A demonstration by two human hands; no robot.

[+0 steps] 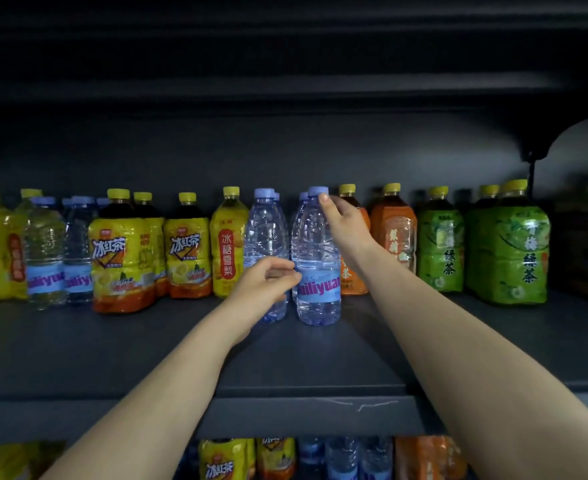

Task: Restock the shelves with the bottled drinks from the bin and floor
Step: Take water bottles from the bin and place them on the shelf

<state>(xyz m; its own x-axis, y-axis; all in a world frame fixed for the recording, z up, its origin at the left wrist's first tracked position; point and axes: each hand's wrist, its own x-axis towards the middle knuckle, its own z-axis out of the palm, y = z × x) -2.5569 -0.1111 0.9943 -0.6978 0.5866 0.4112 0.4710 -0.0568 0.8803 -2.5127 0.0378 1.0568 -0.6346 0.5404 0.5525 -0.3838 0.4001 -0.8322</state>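
Note:
A clear water bottle [318, 258] with a pale blue cap and blue label stands on the dark shelf [320, 358], a little in front of the row. My right hand [346, 230] grips its neck just under the cap, thumb on the front and fingers behind. My left hand [268, 280] is low at its left side, fingers loosely curled, with the fingertips touching the label. That hand partly covers a second water bottle [264, 230] standing just to the left. More water bottles stand behind these two.
Along the back stand yellow iced tea bottles [123, 258], a yellow pear drink [228, 244], orange tea [392, 233], green tea [507, 251] and more water at the left [45, 254]. The shelf below [285, 459] holds more drinks. The shelf's front strip is bare.

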